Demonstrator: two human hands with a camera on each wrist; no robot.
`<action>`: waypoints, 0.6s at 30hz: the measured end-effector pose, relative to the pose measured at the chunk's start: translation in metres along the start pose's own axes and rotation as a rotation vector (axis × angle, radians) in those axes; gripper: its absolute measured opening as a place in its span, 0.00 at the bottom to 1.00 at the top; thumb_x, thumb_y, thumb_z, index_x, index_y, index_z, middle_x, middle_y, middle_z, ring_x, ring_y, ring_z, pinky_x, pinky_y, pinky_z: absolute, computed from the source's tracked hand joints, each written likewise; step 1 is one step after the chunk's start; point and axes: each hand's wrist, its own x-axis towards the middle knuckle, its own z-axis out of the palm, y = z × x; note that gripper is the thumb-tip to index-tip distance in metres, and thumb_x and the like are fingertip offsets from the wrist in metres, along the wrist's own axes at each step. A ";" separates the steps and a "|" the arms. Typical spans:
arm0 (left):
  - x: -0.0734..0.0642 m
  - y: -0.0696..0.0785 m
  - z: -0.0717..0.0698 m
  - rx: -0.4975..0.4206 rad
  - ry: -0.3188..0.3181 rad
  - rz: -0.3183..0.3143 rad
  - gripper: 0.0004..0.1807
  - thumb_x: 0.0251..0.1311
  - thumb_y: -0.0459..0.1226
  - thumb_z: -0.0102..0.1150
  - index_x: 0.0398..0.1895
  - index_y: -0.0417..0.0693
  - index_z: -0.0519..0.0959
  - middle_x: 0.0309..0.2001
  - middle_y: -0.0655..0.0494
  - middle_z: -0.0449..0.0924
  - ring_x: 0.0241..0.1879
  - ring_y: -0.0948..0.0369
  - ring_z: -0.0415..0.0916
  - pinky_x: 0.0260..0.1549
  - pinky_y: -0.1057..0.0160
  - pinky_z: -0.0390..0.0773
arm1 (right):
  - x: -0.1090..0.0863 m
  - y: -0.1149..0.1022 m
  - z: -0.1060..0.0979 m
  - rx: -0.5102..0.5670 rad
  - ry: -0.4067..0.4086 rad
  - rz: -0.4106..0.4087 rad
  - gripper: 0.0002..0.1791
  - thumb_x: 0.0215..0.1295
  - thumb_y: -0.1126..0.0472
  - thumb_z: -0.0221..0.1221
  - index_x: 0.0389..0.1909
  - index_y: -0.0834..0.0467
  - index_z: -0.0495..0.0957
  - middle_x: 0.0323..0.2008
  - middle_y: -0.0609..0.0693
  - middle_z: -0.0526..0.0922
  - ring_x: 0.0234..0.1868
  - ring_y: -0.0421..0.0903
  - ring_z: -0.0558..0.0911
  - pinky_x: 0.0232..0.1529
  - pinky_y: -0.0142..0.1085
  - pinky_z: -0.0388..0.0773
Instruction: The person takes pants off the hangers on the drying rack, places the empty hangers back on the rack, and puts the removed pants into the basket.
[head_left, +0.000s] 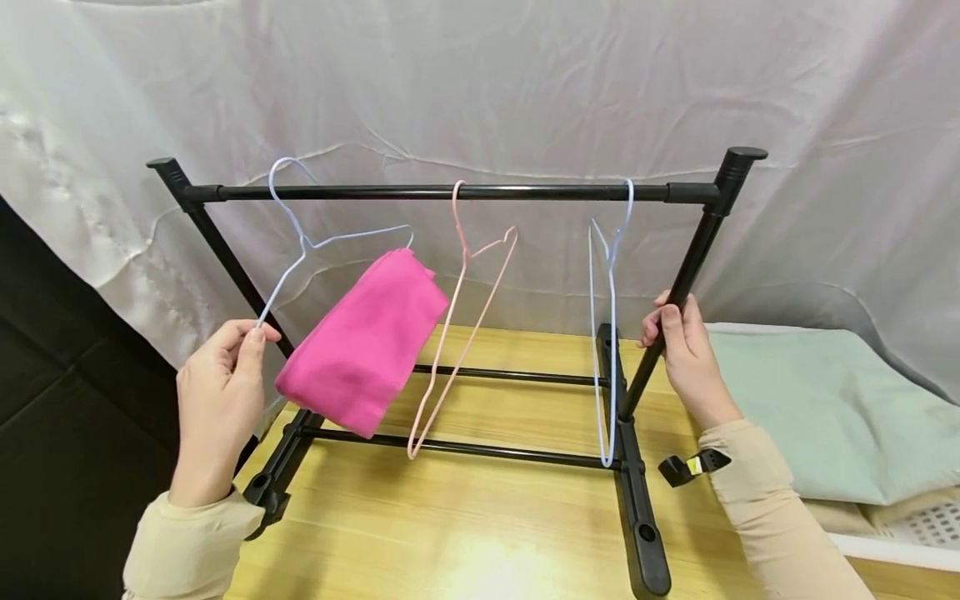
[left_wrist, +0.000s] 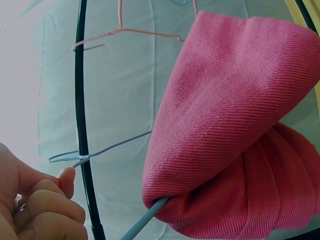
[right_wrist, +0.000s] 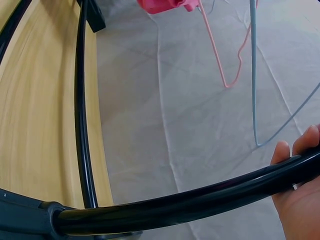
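Note:
My left hand (head_left: pixel 221 400) pinches one shoulder of a light blue wire hanger (head_left: pixel 352 237) between thumb and fingers. The hanger is tilted, its hook around the top bar (head_left: pixel 525 192) of a black rack. Folded pink ribbed cloth (head_left: pixel 367 342) hangs on it; in the left wrist view the lower wire passes inside the cloth's fold (left_wrist: pixel 225 100). My right hand (head_left: pixel 686 354) grips the rack's right post (head_left: pixel 693 262), also seen in the right wrist view (right_wrist: pixel 200 205). Beside the cloth hangs a bare pink hanger (head_left: pixel 461 237), and further right a bare blue hanger (head_left: pixel 612 333).
The rack stands on a wooden tabletop (head_left: pixel 480 508), with low crossbars near its feet. To the right, a white basket (head_left: pixel 900 554) holds folded pale green cloth (head_left: pixel 825 400). A whitish curtain (head_left: pixel 525 83) hangs behind; dark material (head_left: pixel 67 400) is at the left.

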 end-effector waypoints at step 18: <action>-0.033 0.004 -0.004 -0.041 -0.082 0.019 0.12 0.82 0.44 0.54 0.44 0.53 0.87 0.16 0.64 0.62 0.18 0.66 0.60 0.22 0.65 0.60 | -0.014 -0.010 0.002 -0.371 -0.003 0.066 0.23 0.89 0.53 0.39 0.72 0.64 0.63 0.47 0.50 0.85 0.49 0.37 0.83 0.55 0.19 0.76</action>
